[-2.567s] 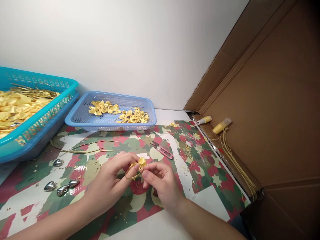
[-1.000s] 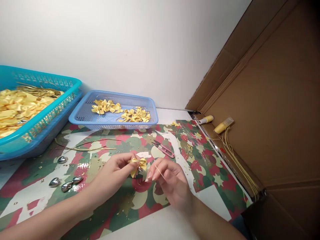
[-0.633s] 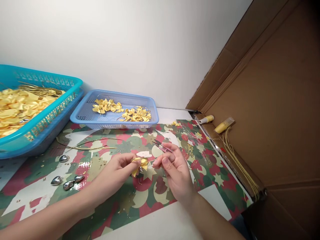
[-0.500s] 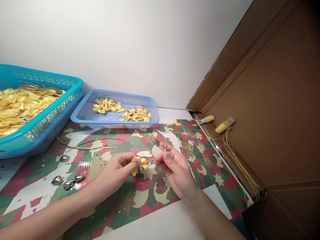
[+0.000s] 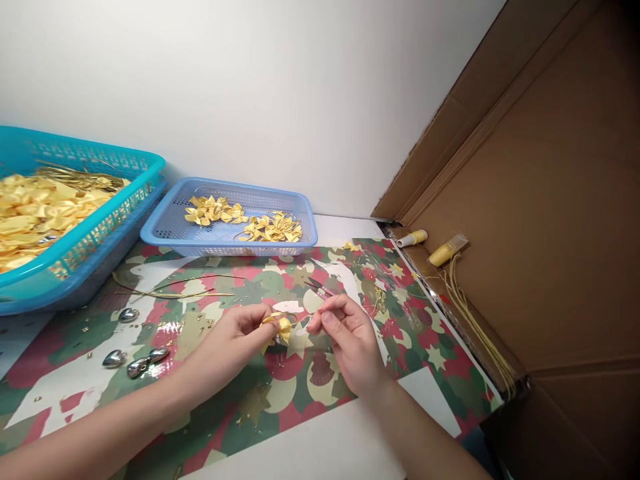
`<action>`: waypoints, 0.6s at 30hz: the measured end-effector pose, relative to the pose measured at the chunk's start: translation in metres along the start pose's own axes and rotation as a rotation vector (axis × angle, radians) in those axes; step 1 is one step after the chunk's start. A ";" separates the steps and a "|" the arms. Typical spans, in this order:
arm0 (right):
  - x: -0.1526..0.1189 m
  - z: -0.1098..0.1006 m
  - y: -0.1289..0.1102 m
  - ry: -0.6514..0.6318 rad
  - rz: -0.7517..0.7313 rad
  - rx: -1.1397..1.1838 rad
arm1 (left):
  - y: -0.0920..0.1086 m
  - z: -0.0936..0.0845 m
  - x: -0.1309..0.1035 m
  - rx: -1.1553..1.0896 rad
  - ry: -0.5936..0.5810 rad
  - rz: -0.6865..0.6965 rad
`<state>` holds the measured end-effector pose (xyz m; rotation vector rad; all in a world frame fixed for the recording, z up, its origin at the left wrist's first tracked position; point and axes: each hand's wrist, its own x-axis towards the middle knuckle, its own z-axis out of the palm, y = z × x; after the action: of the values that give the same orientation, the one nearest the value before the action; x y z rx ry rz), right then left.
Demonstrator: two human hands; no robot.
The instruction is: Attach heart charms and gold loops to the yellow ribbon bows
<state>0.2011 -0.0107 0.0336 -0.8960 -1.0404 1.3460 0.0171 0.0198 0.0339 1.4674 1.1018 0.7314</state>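
Note:
My left hand [image 5: 245, 333] pinches a yellow ribbon bow [image 5: 283, 327] between thumb and fingertips. Gold cord loops over the bow's top, and a small silvery piece shows under it. Just to the right, my right hand [image 5: 350, 340] is closed in a pinch, thumb against fingers, with its tips a short way from the bow. Whatever lies between those fingertips is too thin or hidden to make out. Behind the right hand, dark-tipped scissors or snips [image 5: 317, 288] lie on the patterned table cover [image 5: 280, 400]. Silver heart pendants [image 5: 115, 359] rest left of my left forearm.
A turquoise basket [image 5: 125, 200] of yellow bows and gold cords stands at left. Beside it, a blue basket [image 5: 165, 240] holds more bows. Loose gold cords [image 5: 175, 293] and tiny gold bits lie in front. Cardboard [image 5: 525, 200] walls the right side, near yellow-wrapped tubes [image 5: 447, 250].
The thin white stick that stood up from my right fingertips no longer shows. My right fingers have curled and turned slightly; my left hand keeps its hold on the bow.

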 end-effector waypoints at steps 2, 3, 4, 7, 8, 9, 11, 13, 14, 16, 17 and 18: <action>-0.003 0.002 0.003 -0.032 -0.034 -0.069 | -0.001 0.001 -0.001 -0.078 -0.006 -0.007; -0.004 0.004 0.004 -0.044 -0.043 -0.095 | -0.001 0.002 -0.002 -0.125 -0.016 -0.017; -0.006 0.005 0.006 -0.048 -0.051 -0.117 | -0.002 0.003 -0.002 -0.170 -0.033 -0.030; -0.008 0.007 0.008 0.000 -0.077 -0.175 | -0.002 0.004 -0.003 -0.259 -0.090 -0.070; -0.008 0.007 0.008 0.028 -0.087 -0.199 | -0.001 0.004 -0.003 -0.267 -0.098 -0.079; -0.009 0.006 0.008 0.054 -0.099 -0.226 | -0.001 0.004 -0.003 -0.268 -0.101 -0.085; -0.010 0.006 0.006 0.081 -0.126 -0.297 | 0.001 0.003 -0.003 -0.256 -0.104 -0.093; -0.011 0.006 0.004 0.071 -0.160 -0.379 | 0.002 0.002 -0.003 -0.241 -0.104 -0.112; -0.012 0.007 0.003 0.052 -0.179 -0.420 | 0.002 0.002 -0.004 -0.235 -0.100 -0.126; -0.013 0.008 0.002 0.008 -0.240 -0.506 | 0.001 0.001 -0.004 -0.231 -0.084 -0.163; -0.013 0.010 0.003 -0.012 -0.276 -0.554 | -0.001 0.000 -0.004 -0.240 -0.078 -0.182; -0.013 0.011 0.004 -0.030 -0.311 -0.604 | -0.002 -0.001 -0.004 -0.255 -0.074 -0.199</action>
<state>0.1907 -0.0246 0.0327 -1.0932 -1.5790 0.7913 0.0145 0.0160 0.0325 1.1428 1.0392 0.6456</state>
